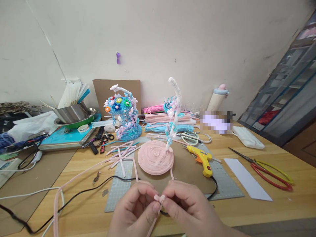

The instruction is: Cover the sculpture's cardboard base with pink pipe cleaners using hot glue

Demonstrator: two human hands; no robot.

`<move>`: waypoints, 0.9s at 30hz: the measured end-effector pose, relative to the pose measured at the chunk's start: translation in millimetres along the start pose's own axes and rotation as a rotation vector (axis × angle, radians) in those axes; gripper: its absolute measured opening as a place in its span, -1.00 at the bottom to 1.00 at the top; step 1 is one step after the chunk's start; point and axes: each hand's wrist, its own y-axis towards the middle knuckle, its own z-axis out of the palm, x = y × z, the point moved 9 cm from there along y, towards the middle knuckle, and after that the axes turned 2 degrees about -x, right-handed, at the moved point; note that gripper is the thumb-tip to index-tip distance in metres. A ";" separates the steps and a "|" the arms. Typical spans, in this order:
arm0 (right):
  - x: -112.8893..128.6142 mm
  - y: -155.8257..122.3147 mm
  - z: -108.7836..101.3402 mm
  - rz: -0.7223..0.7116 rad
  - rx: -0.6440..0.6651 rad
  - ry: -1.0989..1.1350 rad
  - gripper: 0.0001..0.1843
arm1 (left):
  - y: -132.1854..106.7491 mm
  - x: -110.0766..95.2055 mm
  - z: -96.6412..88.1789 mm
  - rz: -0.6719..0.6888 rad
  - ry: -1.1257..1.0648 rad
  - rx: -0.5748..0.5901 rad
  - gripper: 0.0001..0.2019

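Note:
Both hands meet low in the middle of the head view, above the near side of the table. Between their fingertips is a pale pink pipe cleaner (159, 198), bent into small loops at its end, its tail hanging below. My left hand (138, 207) pinches it from one side, and my right hand (189, 204) pinches it from the other. Just beyond them lies a flat pink spiral disc (155, 158) of coiled pipe cleaner. A white wrapped stem (177, 112) with blue and pink flowers rises from the disc's right edge, curving at the top.
A yellow glue gun (203, 160) and red-and-yellow scissors (266, 172) lie at right, beside a white paper strip (248, 179). Behind stand a flowered blue pipe-cleaner piece (124, 113) and pipe-cleaner bundles (170, 127). A black cord (81, 191) crosses the left; a steel bowl (72, 113) sits farther back.

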 end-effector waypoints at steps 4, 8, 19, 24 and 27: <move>6.3 1.1 -1.8 -0.045 -0.003 -0.062 -0.68 | 0.1 -1.0 -0.9 0.016 0.001 -0.017 -0.88; -3.1 -0.4 1.4 0.012 0.002 -0.006 -0.64 | 0.3 -2.2 -2.9 0.043 0.006 -0.033 -0.89; -17.2 -5.0 2.7 0.058 -0.001 0.038 -0.57 | -1.6 -11.9 -5.5 0.151 0.147 -0.035 -0.99; -22.1 -4.4 6.8 0.141 0.013 0.125 -0.48 | -4.1 -32.2 1.7 0.348 0.322 -0.039 -0.89; -26.2 -4.2 11.9 0.256 0.041 0.275 -0.43 | -12.4 -52.1 11.2 0.590 0.554 -0.013 -0.76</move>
